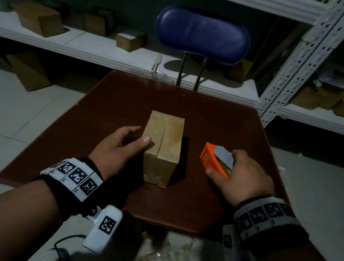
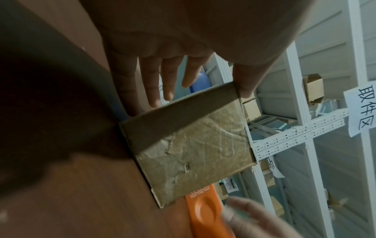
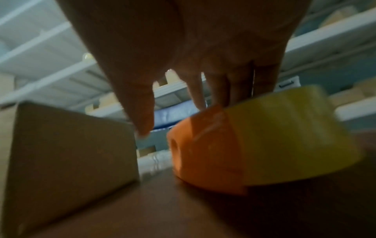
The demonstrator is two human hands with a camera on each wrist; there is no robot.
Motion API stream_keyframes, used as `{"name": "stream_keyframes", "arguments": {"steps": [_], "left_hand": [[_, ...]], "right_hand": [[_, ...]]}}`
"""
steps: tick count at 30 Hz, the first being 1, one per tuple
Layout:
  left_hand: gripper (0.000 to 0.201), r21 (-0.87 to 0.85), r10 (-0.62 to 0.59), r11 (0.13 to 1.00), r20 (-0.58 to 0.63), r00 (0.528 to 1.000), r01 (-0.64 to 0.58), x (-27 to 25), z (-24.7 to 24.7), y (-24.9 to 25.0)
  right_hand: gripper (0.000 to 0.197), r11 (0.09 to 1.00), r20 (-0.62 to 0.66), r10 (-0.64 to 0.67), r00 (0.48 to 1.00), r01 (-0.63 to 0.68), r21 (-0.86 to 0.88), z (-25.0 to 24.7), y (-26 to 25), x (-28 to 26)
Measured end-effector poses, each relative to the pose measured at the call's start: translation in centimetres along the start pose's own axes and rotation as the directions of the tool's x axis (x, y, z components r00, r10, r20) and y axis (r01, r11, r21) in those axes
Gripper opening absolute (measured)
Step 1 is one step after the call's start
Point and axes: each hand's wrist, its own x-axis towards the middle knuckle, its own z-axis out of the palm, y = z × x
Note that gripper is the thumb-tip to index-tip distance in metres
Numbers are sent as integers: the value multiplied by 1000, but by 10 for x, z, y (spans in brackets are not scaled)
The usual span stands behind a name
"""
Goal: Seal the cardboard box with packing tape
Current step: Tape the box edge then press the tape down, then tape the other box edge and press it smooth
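Hidden: the right hand [image 1: 243,176] covers most of the orange tape dispenser [image 1: 208,159], and the right wrist view is blurred.
Right fingers: curled over the yellow tape roll [image 3: 284,136], apparently gripping the dispenser.
Left hand [image 1: 116,146]: fingers straight along the box's left side, thumb flat on its top.
Cardboard box [image 1: 164,136]: mid-table [image 1: 104,119], just left of the dispenser; flaps down, centre seam dark, near face scuffed.

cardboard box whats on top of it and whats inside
Only the thumb of the left hand rests on the cardboard box, near its left edge. The flaps are closed, so the inside is hidden. The tape dispenser is beside it, under the right hand.
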Motion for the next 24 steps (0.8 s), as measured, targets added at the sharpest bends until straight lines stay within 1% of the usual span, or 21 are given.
{"name": "stream_keyframes", "arguments": {"steps": [3,5,8,9,11,12,14,16,17,19,20,22,24], "left_hand": [[81,15,-16,1000,-8,1000,16,-1,1,1],[81,12,-17,1000,-43,999,17,0,-1,3],[73,14,69,998,-147,987,-67,1,-5,9],[68,13,106,994,-193,976,-105,2,-7,11],[49,51,193,981,-256,947,-186,1,-9,17],[39,82,235,972,-272,933,-221,-1,-11,21],[29,115,300,953,-279,912,-279,-3,-14,29],[22,110,336,942,-258,906,-318,-7,-15,37],[18,82,338,941,-234,912,-327,-9,-14,41],[15,-42,324,941,-164,932,-334,-14,-9,50],[18,-128,312,937,-116,943,-326,-17,-5,54],[30,-293,252,924,-21,968,-247,-24,3,61],[44,-407,153,908,94,984,-103,-28,9,64]], "right_hand": [[80,986,84,-19,996,33,-161,4,-2,-3],[70,985,80,-20,997,33,-170,4,-2,-3],[59,994,75,-29,997,36,-104,0,-1,-3],[57,996,64,-41,997,46,-83,-2,-1,-3],[55,998,10,-59,998,59,-11,-11,2,-4],[54,997,-26,-57,998,58,54,-17,3,-4],[47,971,-111,-35,993,60,230,-32,6,-7],[35,923,-231,-4,973,92,373,-43,8,-10],[32,888,-292,8,956,127,443,-48,7,-13],[27,784,-372,10,928,223,579,-56,3,-18],[24,734,-388,-7,922,268,624,-59,0,-20],[19,646,-417,-74,906,362,672,-64,-4,-26],[15,583,-444,-153,883,443,681,-66,-7,-33]]}}
